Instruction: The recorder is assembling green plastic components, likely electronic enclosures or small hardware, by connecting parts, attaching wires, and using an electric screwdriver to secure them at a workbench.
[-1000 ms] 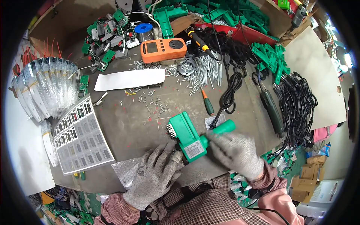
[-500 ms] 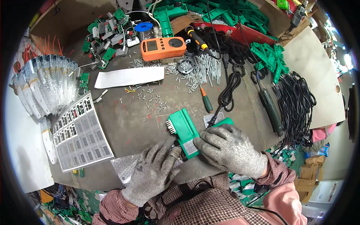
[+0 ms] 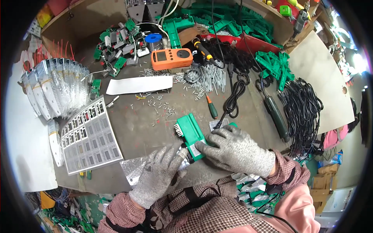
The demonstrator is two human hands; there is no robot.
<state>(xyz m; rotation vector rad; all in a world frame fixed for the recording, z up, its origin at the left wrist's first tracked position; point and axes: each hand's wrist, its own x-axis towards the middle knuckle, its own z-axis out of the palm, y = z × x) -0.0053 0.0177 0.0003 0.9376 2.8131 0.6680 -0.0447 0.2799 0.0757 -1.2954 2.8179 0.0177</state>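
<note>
A green plastic box-shaped part [image 3: 189, 132] with a white label lies on the grey workbench near its front edge. My right hand [image 3: 237, 149], in a grey knit glove, lies flat over the part's right side, fingertips on the labelled end. My left hand [image 3: 161, 173], also gloved, rests palm down just left of it, fingers touching the part's near end and a clear plastic bag [image 3: 134, 171]. A black cable [image 3: 233, 101] runs up from the part.
Loose screws [image 3: 206, 79] are scattered mid-bench beside an orange meter [image 3: 171, 59], a white paper strip [image 3: 140, 84] and a small screwdriver [image 3: 212, 110]. A label sheet [image 3: 89, 136] and bagged parts [image 3: 54, 89] lie left. Coiled black cables [image 3: 305, 108] and green parts [image 3: 272, 64] sit right.
My right hand has gone from gripping the part's right end to lying flat over it. My left hand slid closer, up to the part's near end.
</note>
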